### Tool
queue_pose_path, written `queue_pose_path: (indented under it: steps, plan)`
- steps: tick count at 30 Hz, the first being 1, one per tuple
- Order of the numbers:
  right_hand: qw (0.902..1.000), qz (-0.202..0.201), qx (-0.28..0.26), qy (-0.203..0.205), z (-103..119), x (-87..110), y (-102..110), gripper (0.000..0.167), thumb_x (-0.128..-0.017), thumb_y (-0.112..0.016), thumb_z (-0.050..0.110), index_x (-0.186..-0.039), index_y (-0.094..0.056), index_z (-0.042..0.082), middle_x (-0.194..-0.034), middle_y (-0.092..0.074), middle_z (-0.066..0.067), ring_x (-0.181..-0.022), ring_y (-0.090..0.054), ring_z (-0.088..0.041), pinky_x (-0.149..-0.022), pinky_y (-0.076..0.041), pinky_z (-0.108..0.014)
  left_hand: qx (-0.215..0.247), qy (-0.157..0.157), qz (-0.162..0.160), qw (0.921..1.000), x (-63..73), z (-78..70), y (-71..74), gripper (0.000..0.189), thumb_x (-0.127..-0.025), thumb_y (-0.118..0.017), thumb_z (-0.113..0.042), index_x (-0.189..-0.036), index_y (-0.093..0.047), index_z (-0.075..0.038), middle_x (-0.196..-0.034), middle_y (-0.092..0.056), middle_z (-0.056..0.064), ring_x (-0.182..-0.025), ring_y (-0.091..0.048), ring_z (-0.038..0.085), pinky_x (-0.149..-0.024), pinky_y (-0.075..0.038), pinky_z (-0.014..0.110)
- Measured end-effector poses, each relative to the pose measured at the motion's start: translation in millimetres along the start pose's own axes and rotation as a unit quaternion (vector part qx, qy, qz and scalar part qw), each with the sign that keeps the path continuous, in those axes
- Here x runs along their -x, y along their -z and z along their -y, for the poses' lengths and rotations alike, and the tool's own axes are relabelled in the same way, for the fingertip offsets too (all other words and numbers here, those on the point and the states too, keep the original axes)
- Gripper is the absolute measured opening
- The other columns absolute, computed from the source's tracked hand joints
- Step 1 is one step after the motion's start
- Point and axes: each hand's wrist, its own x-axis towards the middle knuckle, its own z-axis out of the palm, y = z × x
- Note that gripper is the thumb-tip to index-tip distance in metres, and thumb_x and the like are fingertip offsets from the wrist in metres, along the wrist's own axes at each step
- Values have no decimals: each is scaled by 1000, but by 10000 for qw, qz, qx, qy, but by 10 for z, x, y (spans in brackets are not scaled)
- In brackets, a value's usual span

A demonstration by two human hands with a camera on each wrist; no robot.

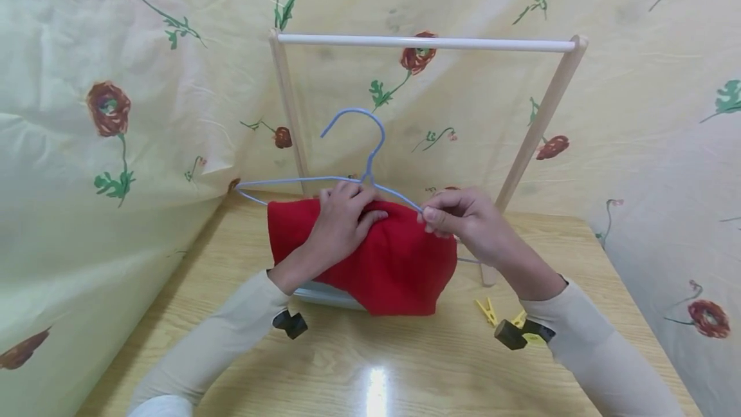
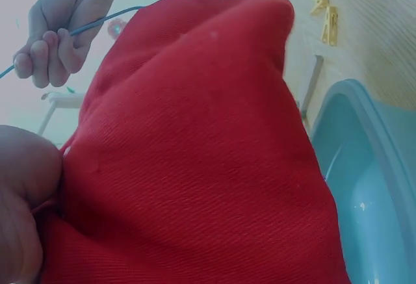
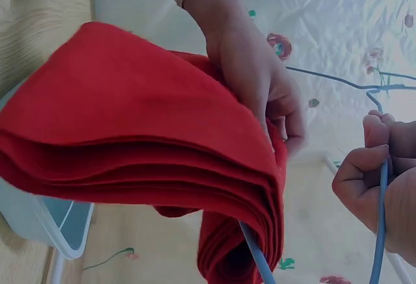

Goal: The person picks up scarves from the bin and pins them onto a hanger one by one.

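The red cloth looks matt and thick, its weave finely ribbed. The hanger seems to be smooth, plastic-coated wire with a faint sheen. Glossy, smooth plastic forms the tub; the pegs toward the worktop's right edge look plastic too. The worktop shows wood grain under a shiny finish. Matt, bare wood makes the posts; the rail is smooth and satiny.

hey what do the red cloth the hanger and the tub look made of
Red cloth: matte fabric, probably woven, with fine ribbing and soft folds; the fibre can't be told.
Hanger: likely plastic-coated metal wire, smooth and blue, judging by its thin, even rod; solid plastic is possible.
Tub: probably molded plastic, smooth and slightly glossy, with a rounded rim and a highlight inside.
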Motion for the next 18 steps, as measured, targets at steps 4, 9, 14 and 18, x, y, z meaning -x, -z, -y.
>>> queue_pose_path:
  steps: [4,9,14,18]
  plan:
    - [9999,-62,-95,27,1,-13,34,11,-97,-65,-2,-93,-75,0,-77,-65,0,-67,-59,-14,-60,-52,-23,131,19,350,9993,20,-6,16,29,-88,-82,-28,-111,-73,-14,-101,-66,4,-97,-59,22,-85,-40,46]
    - [10000,-91,-26,-2,-3,-17,37,25,-97,-64,-3,-91,-78,18,-77,-65,-1,-67,-59,-16,-62,-53,-23,159,207,674,9974,29,-16,30,34,-88,-81,-31,-117,-72,-14,-108,-69,4,-100,-61,22,-87,-41,45]
    - [9995,-226,27,-224,18,-22,26,20,-97,-61,-6,-91,-76,6,-79,-64,-4,-67,-56,-14,-62,-52,-22,423,200,864,9952,31,-8,26,34,-90,-80,-28,-120,-70,-15,-118,-67,5,-107,-58,22,-86,-40,42]
    - [9984,-346,132,-416,23,-26,22,18,-98,-61,-4,-92,-76,5,-80,-65,-1,-67,-56,-15,-64,-52,-23,590,-341,849,9941,48,34,27,21,-89,-81,-26,-107,-74,-17,-117,-66,3,-107,-56,21,-87,-39,42]
